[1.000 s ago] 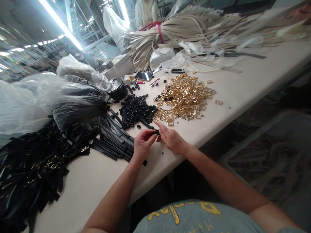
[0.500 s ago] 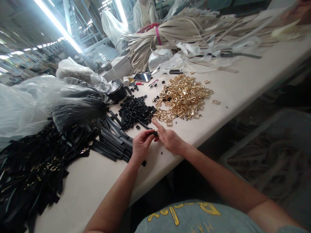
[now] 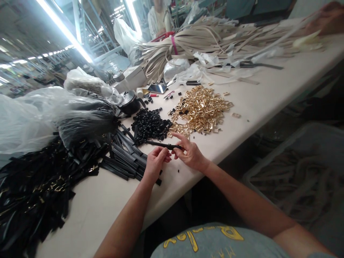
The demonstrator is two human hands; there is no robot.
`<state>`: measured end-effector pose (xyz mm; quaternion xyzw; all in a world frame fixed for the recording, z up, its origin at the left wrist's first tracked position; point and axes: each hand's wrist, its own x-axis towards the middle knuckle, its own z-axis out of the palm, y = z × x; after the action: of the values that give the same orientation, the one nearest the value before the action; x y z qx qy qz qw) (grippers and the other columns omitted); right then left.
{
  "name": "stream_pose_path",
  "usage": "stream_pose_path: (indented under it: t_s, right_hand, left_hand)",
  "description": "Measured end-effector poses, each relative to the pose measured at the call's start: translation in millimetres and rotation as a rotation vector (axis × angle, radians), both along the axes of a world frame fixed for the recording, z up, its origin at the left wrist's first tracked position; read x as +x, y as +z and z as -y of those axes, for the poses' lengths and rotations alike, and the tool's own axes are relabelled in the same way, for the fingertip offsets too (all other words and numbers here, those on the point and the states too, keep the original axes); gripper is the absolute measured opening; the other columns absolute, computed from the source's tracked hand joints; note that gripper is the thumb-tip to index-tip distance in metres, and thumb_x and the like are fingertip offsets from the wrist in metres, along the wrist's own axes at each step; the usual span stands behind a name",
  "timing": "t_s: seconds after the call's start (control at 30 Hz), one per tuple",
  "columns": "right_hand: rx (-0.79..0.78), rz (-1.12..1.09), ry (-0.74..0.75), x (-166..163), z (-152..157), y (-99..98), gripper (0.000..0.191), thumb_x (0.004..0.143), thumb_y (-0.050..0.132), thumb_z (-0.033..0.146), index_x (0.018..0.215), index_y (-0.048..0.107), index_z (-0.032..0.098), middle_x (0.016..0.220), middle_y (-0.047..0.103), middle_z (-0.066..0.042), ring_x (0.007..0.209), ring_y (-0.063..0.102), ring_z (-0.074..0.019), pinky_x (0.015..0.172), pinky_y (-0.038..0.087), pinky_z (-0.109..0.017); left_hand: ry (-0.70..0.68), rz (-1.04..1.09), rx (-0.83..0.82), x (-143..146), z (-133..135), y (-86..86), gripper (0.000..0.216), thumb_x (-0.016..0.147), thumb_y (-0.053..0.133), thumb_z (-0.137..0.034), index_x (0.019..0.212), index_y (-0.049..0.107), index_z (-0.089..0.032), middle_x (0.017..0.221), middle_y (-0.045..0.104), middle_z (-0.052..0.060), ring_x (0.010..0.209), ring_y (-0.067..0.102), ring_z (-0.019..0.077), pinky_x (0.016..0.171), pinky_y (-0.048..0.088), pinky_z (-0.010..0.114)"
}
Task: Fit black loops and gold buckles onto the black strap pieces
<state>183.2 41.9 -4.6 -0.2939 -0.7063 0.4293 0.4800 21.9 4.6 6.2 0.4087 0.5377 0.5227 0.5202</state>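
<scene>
A thin black strap spans the space in front of me, just above the table. My right hand pinches its right end between thumb and fingers, the index finger raised. A bit of gold shows at that end, mostly covered by the fingers. My left hand is closed, thumb and curled fingertips at the strap's lower edge near a small black band; the exact grip is partly hidden. Beyond my hands lie a heap of small black loops and a pile of gold rectangular buckles.
Stacked black straps lie left of my hands, with finished-looking buckled straps farther left. Plastic bags, a dark lidded pot, a phone and beige strips stand behind. A bin is beyond the table edge.
My hands have drawn slightly apart, the right one moving right. More of the strap shows between them, lying more level. The camera view has shifted slightly.
</scene>
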Motion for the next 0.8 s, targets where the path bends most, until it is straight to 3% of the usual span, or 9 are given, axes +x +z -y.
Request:
stream_pose_path:
  t_s: [0.17,0.37,0.53,0.8]
  right_hand:
    - [-0.029,-0.011,-0.005,-0.6,1.8,0.6,0.05,0.085,0.048,0.012,0.135,0.042,0.019,0.074,0.065,0.004,0.052,0.064,-0.008,0.056,0.054,-0.02]
    - [-0.038,0.041,0.002,-1.3,0.2,0.5,0.052,0.084,0.048,0.011,0.135,0.043,0.02,0.074,0.064,0.005,0.052,0.063,-0.008,0.056,0.054,-0.019]
    - [0.042,0.129,0.001,-0.8,-2.9,-2.7,0.052,0.087,0.047,0.012,0.137,0.041,0.02,0.079,0.065,0.002,0.057,0.063,-0.0095,0.063,0.054,-0.023]
    - [0.055,0.166,0.143,1.1,-4.4,-4.5,0.055,0.089,0.046,0.012,0.143,0.034,0.019,0.078,0.063,0.004,0.056,0.063,-0.0075,0.059,0.051,-0.019]
  left_hand:
    - [0.085,0.327,-0.173,1.4,-5.5,0.8,0.041,0.066,0.081,-0.042,0.092,0.067,-0.013,0.069,0.068,0.001,0.056,0.062,0.0071,0.056,0.05,0.016]
    - [0.093,0.488,-0.216,-0.1,-4.7,0.2,0.033,0.062,0.084,-0.026,0.086,0.066,-0.012,0.066,0.068,0.0,0.054,0.062,0.0067,0.055,0.052,0.015]
    - [0.083,0.487,-0.195,1.2,-3.2,-2.8,0.031,0.062,0.083,-0.022,0.088,0.067,-0.013,0.063,0.066,-0.001,0.055,0.063,0.007,0.057,0.052,0.015]
    - [0.007,0.383,-0.12,-0.1,-3.4,-0.5,0.038,0.058,0.087,-0.028,0.091,0.072,-0.013,0.068,0.068,0.0,0.056,0.061,0.0071,0.059,0.051,0.018]
